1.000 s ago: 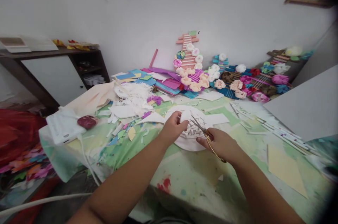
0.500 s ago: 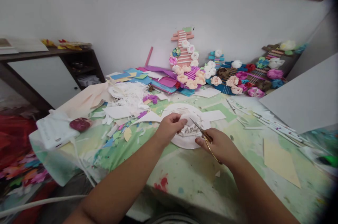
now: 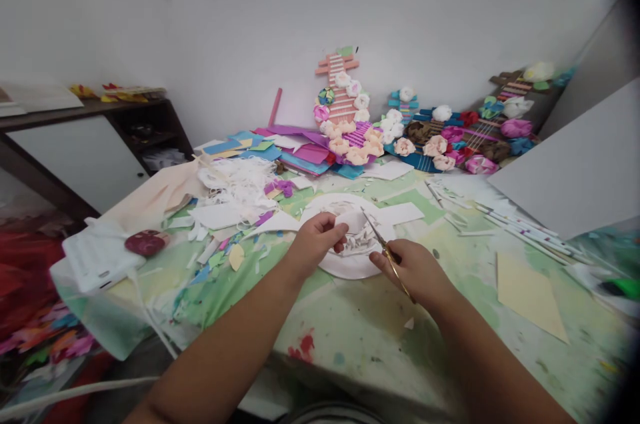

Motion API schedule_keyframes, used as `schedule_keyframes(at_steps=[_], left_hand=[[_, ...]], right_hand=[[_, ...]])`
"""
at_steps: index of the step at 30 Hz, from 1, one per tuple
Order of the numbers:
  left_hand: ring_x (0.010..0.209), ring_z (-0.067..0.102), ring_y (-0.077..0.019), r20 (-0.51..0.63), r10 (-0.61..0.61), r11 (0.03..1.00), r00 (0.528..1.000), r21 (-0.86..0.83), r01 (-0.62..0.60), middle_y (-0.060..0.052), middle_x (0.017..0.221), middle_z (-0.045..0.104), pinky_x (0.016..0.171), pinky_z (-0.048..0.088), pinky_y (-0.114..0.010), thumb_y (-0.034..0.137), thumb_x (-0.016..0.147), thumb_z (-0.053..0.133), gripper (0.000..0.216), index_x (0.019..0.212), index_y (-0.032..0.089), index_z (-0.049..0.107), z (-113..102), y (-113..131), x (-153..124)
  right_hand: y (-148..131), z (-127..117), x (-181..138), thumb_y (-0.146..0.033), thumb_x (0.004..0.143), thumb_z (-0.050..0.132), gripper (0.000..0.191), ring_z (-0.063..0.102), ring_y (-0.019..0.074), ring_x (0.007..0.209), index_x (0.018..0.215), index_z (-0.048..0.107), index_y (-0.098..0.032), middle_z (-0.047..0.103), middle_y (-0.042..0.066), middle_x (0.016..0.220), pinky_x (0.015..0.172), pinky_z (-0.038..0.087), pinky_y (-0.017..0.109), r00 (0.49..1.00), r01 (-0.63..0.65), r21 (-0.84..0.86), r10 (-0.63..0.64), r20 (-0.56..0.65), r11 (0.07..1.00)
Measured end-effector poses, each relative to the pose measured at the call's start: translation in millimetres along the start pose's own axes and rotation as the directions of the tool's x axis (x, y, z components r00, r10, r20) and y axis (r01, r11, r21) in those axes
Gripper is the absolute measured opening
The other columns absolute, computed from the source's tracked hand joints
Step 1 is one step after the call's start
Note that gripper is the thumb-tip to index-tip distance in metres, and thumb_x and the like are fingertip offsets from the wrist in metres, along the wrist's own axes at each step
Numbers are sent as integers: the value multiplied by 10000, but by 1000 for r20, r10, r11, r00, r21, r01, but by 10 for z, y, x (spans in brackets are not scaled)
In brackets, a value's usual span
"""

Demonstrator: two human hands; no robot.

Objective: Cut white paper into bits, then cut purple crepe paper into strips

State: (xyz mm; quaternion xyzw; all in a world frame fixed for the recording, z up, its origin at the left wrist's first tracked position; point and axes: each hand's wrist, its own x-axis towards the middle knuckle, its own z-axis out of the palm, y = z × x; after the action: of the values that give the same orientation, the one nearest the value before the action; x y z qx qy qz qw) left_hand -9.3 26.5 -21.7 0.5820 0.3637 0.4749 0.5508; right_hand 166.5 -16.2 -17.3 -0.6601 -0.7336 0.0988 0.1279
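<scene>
My left hand (image 3: 321, 241) pinches a small piece of white paper (image 3: 351, 221) above a round white plate (image 3: 345, 270). Scraps of cut white paper (image 3: 361, 244) lie in the plate. In my right hand (image 3: 414, 269) is a pair of gold-handled scissors (image 3: 391, 257), fingers wrapped round the handles. The blades point up and left toward the paper's right edge and look nearly closed. Another white paper strip (image 3: 400, 213) sticks out past the plate's right side.
A white power bank-like box (image 3: 103, 257) with a cable stands at the table's left. White shredded strands (image 3: 240, 181) and coloured paper (image 3: 305, 151) are heaped behind. Paper-flower guitar-like crafts (image 3: 340, 107) lean at the wall. Paper sticks (image 3: 525, 231) and a yellow sheet (image 3: 530, 297) lie right.
The scissors' blades have drawn slightly away from the white paper and come closer together. My left hand still pinches the paper. The whole view has shifted a little.
</scene>
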Motion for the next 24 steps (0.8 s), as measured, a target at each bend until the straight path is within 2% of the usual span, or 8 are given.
schedule_keyframes(at_steps=[5,10,17,24], left_hand=[[451,460,-57,-1,-12,996,1000,-90,12,25,518,502,469,360,-188,301,651,528,190,592,133,460,1,-56,14],[451,458,-52,25,-5,994,1000,-109,8,28,515,494,477,362,-187,279,658,531,180,591,130,454,17,-69,9],[433,457,-48,36,-73,967,997,-240,80,36,507,496,461,365,-182,274,654,533,178,597,137,435,55,-72,20],[419,452,-48,-9,-94,969,995,-231,90,38,490,499,451,357,-181,290,636,547,194,594,141,430,67,-59,15]], right_hand=[[-6,-2,-22,-584,683,300,458,411,98,494,538,445,-175,492,9,543,456,209,217,999,17,27,-18,28,999],[-18,-12,-9,-568,691,302,449,416,100,500,531,438,-170,490,12,541,461,216,215,999,29,56,-32,41,998],[-40,-3,28,-550,710,276,451,406,104,502,511,422,-172,491,19,538,466,223,217,999,19,34,-20,35,999],[-16,21,20,-549,692,309,432,396,101,498,529,440,-171,482,19,551,465,220,223,1000,30,24,-30,9,999]])
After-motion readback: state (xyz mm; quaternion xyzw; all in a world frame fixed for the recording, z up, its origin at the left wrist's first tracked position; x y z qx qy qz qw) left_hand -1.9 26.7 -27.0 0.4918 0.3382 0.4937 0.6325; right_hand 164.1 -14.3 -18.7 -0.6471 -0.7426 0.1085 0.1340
